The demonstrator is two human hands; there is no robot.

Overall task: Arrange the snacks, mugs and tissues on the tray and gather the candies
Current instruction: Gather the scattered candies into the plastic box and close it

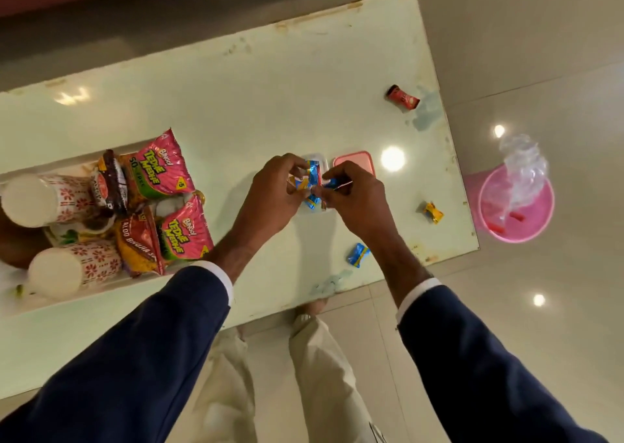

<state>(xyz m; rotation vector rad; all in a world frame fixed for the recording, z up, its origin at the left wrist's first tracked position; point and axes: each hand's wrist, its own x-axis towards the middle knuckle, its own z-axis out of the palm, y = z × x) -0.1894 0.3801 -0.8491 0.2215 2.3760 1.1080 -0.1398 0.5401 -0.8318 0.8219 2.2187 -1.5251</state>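
Glossy pale-green rectangular table top [236,98], smooth and reflective, with chipped, stained edges; every position below is given relative to it. At its left end lies a shallow white rectangular tray [67,299] holding two tall cylindrical white mugs with red floral print [50,201], lying on their sides, two crinkled pink foil snack packets [165,165], a red-and-yellow foil snack packet [141,243] and a dark brown round-ended packet [113,181], all packed touching one another. Off the right edge, on the polished beige floor, stands a round pink plastic bin [516,203] containing crumpled clear plastic film [521,169]. Over the middle of the top, two arms in dark navy fabric sleeves with white cuffs meet: the left hand [273,189] has its fingers curled around blue-and-yellow shiny wrapped candies [312,170], and the right hand [354,194] pinches one blue wrapper end between thumb and fingertips. Beneath the hands sit a small clear plastic rounded-rectangle container [319,159] and, just beside it, a pink rounded-rectangle plastic lid [354,159]. Loose on the top toward its right end: a red-and-black wrapped candy [402,98] near the far corner, a yellow twist-wrapped candy [433,212] by the right edge, and a blue wrapped candy [358,254] near the front edge.
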